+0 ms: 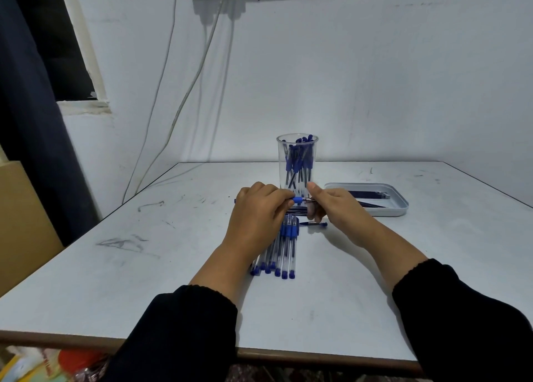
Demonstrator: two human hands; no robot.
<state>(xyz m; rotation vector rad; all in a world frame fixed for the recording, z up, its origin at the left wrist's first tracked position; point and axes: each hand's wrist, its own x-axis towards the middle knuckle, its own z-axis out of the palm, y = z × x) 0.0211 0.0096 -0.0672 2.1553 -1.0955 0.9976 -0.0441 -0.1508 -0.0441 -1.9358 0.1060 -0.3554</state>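
Holds a slim clear-barrelled ballpoint pen with a blue cap point(297, 199) level, just in front of the tall clear plastic tumbler stuffed with blue pens point(297, 162). Grips the capped end in the curled fingers of the left hand point(259, 208). Pinches the other end with the right hand point(334, 205) (blurred there, so hard to say how firmly).

Could knock that tumbler over first of all: looks top-heavy, stands right behind the knuckles, and is likely to spill if struck by a sudden pull apart. Could next scatter the row of clear blue-capped pens point(284, 249) lying nearer than the tumbler, under the left wrist, if dragged by the forearm. Could lastly lose the cap, or drop the pen, through a slack pinch, sending it towards the single loose blue pen point(314, 223) just this side of the tumbler.

Behind the tumbler, a white painted wall point(375, 78). Beneath it, a scuffed, pen-marked white tabletop point(144, 266). Far to its left, a dark curtain point(28, 93). Just to its right, a shallow white plastic tray point(401, 207) with thin dark rods. Up the wall to its left, pale hanging cables point(184, 93).
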